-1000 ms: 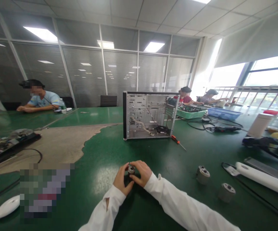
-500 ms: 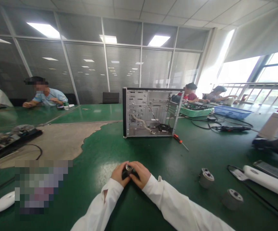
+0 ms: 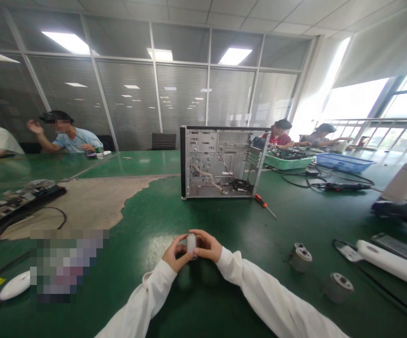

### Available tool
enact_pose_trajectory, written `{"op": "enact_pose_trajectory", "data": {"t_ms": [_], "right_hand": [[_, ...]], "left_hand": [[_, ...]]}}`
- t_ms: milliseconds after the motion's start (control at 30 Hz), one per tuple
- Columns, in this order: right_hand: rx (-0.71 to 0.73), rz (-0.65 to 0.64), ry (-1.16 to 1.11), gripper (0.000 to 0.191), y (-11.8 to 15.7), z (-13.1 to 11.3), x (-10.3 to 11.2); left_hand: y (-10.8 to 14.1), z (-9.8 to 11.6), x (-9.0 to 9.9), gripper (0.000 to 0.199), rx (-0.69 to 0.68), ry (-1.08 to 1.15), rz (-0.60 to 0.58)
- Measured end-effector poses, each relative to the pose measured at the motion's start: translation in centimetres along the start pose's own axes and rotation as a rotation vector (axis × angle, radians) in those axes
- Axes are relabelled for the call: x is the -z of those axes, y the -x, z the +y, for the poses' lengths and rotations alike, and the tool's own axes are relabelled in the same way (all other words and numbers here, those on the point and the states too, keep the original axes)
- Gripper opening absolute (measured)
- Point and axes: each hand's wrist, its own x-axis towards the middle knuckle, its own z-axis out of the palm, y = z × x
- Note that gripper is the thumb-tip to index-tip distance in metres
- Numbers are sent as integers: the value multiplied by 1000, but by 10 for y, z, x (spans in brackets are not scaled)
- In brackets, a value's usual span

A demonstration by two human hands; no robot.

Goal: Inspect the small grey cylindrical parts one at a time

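Note:
A small grey metal cylinder (image 3: pixel 191 245) is held between my two hands over the green table (image 3: pixel 154 206), near the front middle. From the left, my left hand (image 3: pixel 175 254) grips it with curled fingers. My right hand (image 3: pixel 207 246) has its thumb and fingers closed on the other side. Two larger grey metal cylinders, one (image 3: pixel 301 257) farther back and one (image 3: pixel 339 287) nearer, stand to the right of my hands. Behind my hands an open computer case (image 3: pixel 221 164) stands upright, with a red-handled screwdriver (image 3: pixel 265 205) by its right corner.
Green (image 3: pixel 290 162) and blue (image 3: pixel 344 162) baskets stand at the back right. A circuit board assembly (image 3: pixel 16 206) with cables lies at the left. A white elongated device (image 3: pixel 390 265) lies at the right. Other people sit across the table.
The small cylinder has been turned in my hands, so its grey side now shows. My right hand's fingers have shifted around it. Across the table, a person at the left has raised a hand.

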Motion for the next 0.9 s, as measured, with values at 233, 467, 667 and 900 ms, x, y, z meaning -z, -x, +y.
{"op": "enact_pose_trajectory", "data": {"t_ms": [233,467,667,900], "right_hand": [[-107,43,-24,68,-1,-2,-3],[-118,81,-54,65,-2,-2,-4],[-141,77,-76,64,-3,-5,-4],[-177,73,-221,54,-5,-2,-5]], "left_hand": [[-5,0,3,69,150,226,17],[-4,0,0,72,165,344,57],[-7,0,4,62,143,366,96],[-6,4,6,62,124,372,23]]}}
